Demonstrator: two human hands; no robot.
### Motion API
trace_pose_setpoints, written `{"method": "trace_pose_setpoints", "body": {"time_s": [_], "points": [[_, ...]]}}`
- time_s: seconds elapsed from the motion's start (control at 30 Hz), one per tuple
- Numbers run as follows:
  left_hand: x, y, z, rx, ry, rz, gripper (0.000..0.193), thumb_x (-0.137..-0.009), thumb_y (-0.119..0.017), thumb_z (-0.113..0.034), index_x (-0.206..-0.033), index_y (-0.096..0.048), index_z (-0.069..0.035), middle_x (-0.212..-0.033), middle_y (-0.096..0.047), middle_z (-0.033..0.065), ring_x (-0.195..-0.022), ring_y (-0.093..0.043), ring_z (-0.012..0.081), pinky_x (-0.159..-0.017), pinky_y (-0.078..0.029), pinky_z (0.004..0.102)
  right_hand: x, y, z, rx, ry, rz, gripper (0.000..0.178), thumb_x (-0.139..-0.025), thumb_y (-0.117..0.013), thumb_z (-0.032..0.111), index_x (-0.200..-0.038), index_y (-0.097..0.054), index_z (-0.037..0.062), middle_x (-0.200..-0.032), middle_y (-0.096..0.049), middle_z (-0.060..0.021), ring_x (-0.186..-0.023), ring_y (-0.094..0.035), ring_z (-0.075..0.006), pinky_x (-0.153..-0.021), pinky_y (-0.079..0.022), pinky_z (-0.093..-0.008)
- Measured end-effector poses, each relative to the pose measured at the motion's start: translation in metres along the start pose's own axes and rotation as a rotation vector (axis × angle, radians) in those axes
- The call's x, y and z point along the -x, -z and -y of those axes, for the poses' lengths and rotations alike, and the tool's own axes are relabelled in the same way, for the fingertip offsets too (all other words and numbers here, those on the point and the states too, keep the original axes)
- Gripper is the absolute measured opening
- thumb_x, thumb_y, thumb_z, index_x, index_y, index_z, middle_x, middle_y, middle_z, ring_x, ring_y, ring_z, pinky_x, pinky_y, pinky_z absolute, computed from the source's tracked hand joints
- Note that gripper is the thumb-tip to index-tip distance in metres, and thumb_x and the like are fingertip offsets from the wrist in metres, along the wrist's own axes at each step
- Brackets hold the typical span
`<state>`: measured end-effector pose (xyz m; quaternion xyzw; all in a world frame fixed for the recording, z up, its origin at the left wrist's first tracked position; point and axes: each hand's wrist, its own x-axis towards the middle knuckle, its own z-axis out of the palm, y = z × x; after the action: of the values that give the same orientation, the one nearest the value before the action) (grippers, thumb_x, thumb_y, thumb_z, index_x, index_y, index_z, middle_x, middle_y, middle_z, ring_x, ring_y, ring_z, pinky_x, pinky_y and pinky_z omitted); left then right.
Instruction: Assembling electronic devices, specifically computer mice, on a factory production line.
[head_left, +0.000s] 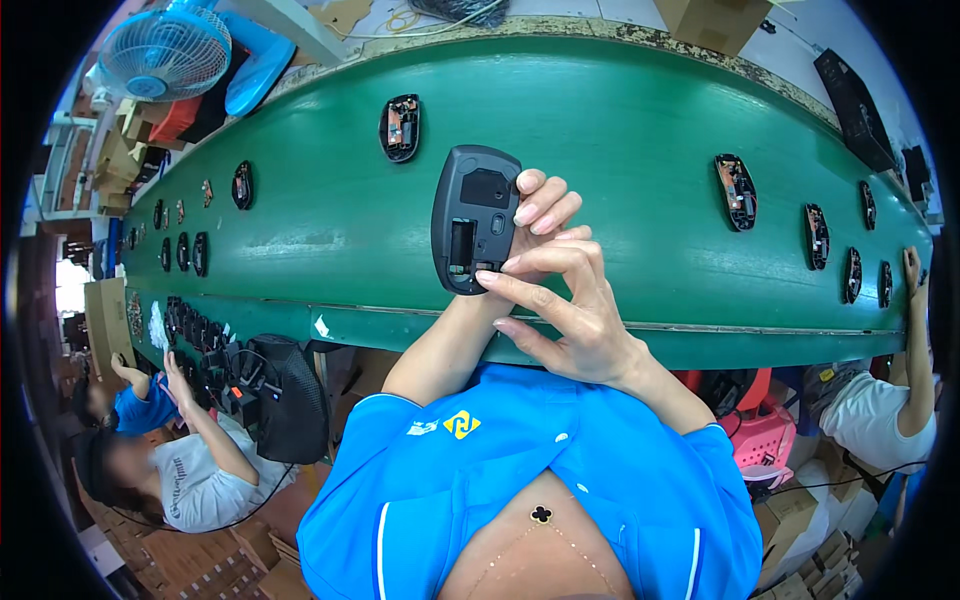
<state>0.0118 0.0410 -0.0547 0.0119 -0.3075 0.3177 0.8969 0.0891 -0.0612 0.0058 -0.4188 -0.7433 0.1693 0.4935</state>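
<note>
A dark grey computer mouse (478, 225) is held up with its underside facing me. Its battery compartment is uncovered. My left hand (543, 205) grips it along the right edge, with fingertips curled at that side and the rest of the hand partly hidden behind. My right hand (578, 315) has its fingers apart, and the index fingertip touches the lower end of the mouse beside the compartment. Beyond it, an opened mouse half (402, 128) with its circuit board showing lies on the green conveyor belt (620, 140).
More opened mouse halves lie along the belt, including one (737, 190) at the right and one (242, 185) at the left. A blue fan (165, 55) stands at the far left. Co-workers sit at both sides; one person's hand (914, 270) reaches the belt's right end.
</note>
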Motion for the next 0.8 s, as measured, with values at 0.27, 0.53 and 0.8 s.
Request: {"method": "trace_pose_setpoints", "body": {"time_s": [0.27,0.53,0.8], "points": [[0.0026,-0.0019,0.0006,-0.008,-0.006,-0.013,0.041,-0.083,-0.074,-0.025,-0.119,-0.062,-0.009,-0.087,-0.06,0.0009,-0.089,-0.054,0.0164,-0.078,-0.045,0.0315,0.0009,-0.004,0.0017,-0.004,-0.017,-0.001,0.041,-0.083,-0.074,0.012,-0.123,-0.068,0.0135,-0.115,-0.056,-0.0072,-0.104,-0.048,-0.0241,-0.094,-0.045,-0.0368],[0.0049,0.0002,-0.0019,-0.031,0.003,0.0,0.039,-0.084,-0.074,-0.024,-0.119,-0.062,-0.009,-0.085,-0.06,0.0002,-0.088,-0.055,0.0152,-0.077,-0.045,0.0303,-0.0004,-0.0054,0.004,-0.006,-0.008,-0.008,0.041,-0.082,-0.075,0.011,-0.123,-0.069,0.0131,-0.114,-0.056,-0.007,-0.103,-0.048,-0.0236,-0.093,-0.045,-0.0358],[0.005,-0.006,-0.0048,-0.063,0.04,-0.006,0.039,-0.084,-0.074,-0.025,-0.118,-0.062,-0.01,-0.084,-0.059,-0.0003,-0.086,-0.054,0.014,-0.077,-0.045,0.03,-0.0002,-0.0082,0.0066,-0.005,-0.015,-0.008,0.04,-0.082,-0.075,0.01,-0.122,-0.069,0.0129,-0.112,-0.057,-0.0067,-0.102,-0.048,-0.0227,-0.092,-0.046,-0.035]]}}
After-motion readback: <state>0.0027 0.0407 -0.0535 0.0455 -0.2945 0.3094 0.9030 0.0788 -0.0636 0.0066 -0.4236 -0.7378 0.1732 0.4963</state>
